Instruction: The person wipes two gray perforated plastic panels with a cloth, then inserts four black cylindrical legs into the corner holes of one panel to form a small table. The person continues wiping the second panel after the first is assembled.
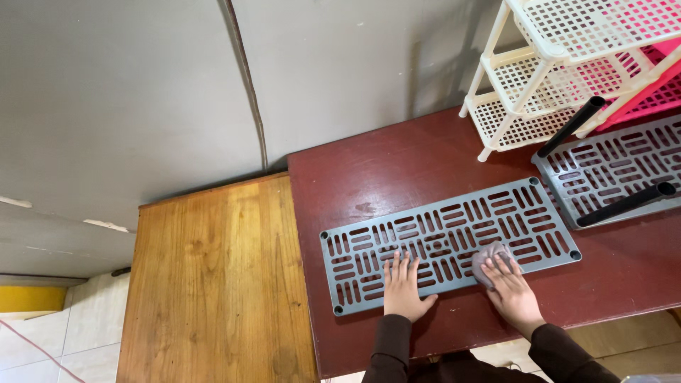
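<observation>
While left hand (404, 291) pins grey slotted panel (448, 241), right hand (512, 291) presses cloth (489, 257)

No packages, labels, signs, screens.

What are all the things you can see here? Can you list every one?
grey panels: 2, slotted, one under the hands, one at right
cloth: 1, greyish, on the near panel
black tubes: 2, on the far panel
cream rack: 1, mesh shelves, top right
pink rack: 1, behind the cream one
red table: 1, dark red, centre
wooden table: 1, left
wall: grey, top
left hand: flat on the near panel
right hand: pressing the cloth
</observation>
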